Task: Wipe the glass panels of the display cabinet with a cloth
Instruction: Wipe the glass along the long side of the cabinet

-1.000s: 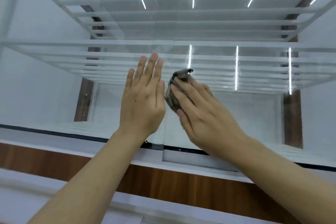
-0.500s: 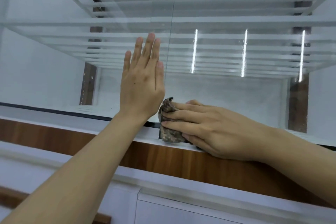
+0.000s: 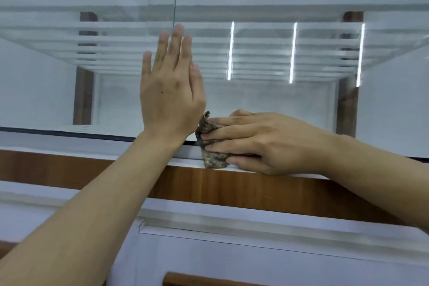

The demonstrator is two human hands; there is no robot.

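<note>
Left hand (image 3: 170,93) flat with fingers straight against glass panel (image 3: 278,104), holding nothing, right hand (image 3: 267,144) with near-straight fingers pressing bunched mottled cloth (image 3: 210,146) onto panel's bottom edge, just above wooden trim (image 3: 209,183).

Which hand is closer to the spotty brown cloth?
Right. The right hand lies on the cloth, fingers pressing it. The left hand is flat on the glass, just left of and above it.
</note>
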